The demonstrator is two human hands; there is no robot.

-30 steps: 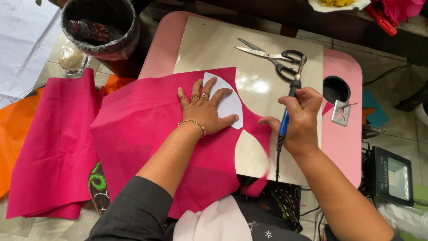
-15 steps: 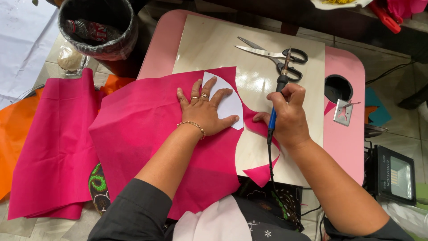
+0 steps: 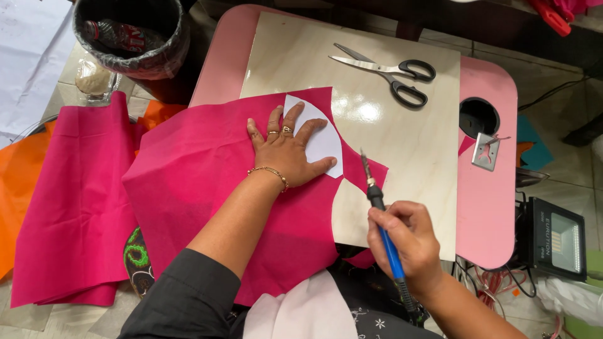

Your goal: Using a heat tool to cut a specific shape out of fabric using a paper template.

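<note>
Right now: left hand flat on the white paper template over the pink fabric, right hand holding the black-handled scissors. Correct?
One error. The right hand holds a blue-handled, metal-tipped hot cutting tool, not the black-handled scissors, which lie untouched on the glossy board. The left hand is flat on the white paper template over the pink fabric, as the head view shows.

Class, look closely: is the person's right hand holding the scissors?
No, the right hand grips a blue-handled tool, while the scissors lie untouched on the board.

fabric (image 3: 207, 182) lying on board (image 3: 402, 144) | template (image 3: 320, 135) sitting on fabric under left hand (image 3: 286, 154) | scissors (image 3: 389, 70) lying behind | bin (image 3: 132, 34) standing far left
</note>
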